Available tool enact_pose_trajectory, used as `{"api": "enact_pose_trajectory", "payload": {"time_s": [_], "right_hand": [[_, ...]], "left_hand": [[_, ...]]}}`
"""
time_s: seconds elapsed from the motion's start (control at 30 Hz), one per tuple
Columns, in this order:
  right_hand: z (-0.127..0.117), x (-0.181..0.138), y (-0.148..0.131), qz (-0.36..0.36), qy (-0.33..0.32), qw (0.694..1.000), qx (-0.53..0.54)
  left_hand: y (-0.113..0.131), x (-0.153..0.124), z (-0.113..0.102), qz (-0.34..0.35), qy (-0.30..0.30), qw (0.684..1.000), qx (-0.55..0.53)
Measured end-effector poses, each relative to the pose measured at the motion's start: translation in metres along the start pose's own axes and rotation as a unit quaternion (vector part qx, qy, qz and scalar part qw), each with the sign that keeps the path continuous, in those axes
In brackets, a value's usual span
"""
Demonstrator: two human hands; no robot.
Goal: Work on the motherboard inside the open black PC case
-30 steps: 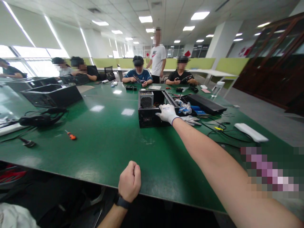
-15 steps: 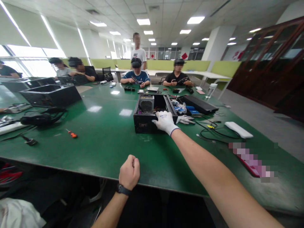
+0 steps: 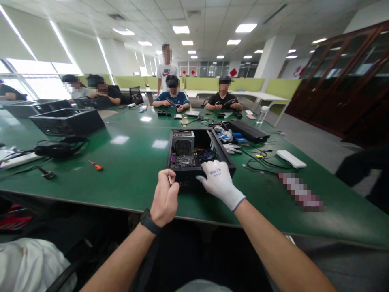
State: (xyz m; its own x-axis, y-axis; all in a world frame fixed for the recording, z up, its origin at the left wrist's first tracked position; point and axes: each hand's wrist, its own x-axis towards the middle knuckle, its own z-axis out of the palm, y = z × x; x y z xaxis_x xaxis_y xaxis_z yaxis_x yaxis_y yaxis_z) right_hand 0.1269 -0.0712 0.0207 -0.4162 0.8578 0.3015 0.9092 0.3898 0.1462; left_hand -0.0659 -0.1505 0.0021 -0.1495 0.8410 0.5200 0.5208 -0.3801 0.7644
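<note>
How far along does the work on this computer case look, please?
Done: the computer case lies open, power supply and motherboard seated inside. In hand: the gloved right hand rests on its near wall; the left hand pinches a small pale part. Left, likely: closing it up.

Deep glossy green across the table (image 3: 127, 178), broken by pale patches of reflected light. Black for the computer case (image 3: 224, 153) at the near edge; inside, a grey box (image 3: 183, 145) with a round grille, a purple strip and a touch of blue. White knit over the right hand (image 3: 219, 182), with small blue print and a bluish cuff band. Black watch (image 3: 148, 222) at the wrist of the bare left hand (image 3: 165, 198). Orange handle on the screwdriver (image 3: 97, 166) towards the left edge. White power strip (image 3: 291, 159) towards the right edge, beside black cables (image 3: 254, 167) with one yellow fleck.
</note>
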Motion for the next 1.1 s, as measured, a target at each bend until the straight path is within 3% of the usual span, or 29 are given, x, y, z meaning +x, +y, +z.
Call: {"api": "enact_pose_trajectory", "payload": {"time_s": [0.13,0.27,0.37,0.5,0.57,0.77,1.1], "right_hand": [[-0.013,-0.039,-0.01,-0.004,0.005,1.0,0.007],[-0.023,-0.073,-0.018,-0.007,0.003,1.0,0.014],[-0.029,-0.093,-0.023,-0.007,-0.001,1.0,0.021],[-0.033,-0.108,-0.027,-0.005,0.001,0.999,0.035],[-0.034,-0.112,-0.028,-0.005,0.001,0.999,0.039],[-0.036,-0.111,-0.029,0.003,0.005,0.999,0.052],[-0.032,-0.113,-0.03,0.005,0.02,0.996,0.081]], "left_hand": [[0.034,0.037,-0.001,0.03,-0.048,0.998,0.026],[0.037,0.067,0.012,0.072,-0.162,0.966,0.188],[0.032,0.084,0.028,0.067,-0.258,0.916,0.301],[0.028,0.102,0.054,0.062,-0.395,0.816,0.416],[0.026,0.11,0.067,0.059,-0.433,0.78,0.448],[0.008,0.125,0.096,0.013,-0.482,0.719,0.501],[-0.035,0.128,0.1,-0.003,-0.482,0.728,0.487]]}}
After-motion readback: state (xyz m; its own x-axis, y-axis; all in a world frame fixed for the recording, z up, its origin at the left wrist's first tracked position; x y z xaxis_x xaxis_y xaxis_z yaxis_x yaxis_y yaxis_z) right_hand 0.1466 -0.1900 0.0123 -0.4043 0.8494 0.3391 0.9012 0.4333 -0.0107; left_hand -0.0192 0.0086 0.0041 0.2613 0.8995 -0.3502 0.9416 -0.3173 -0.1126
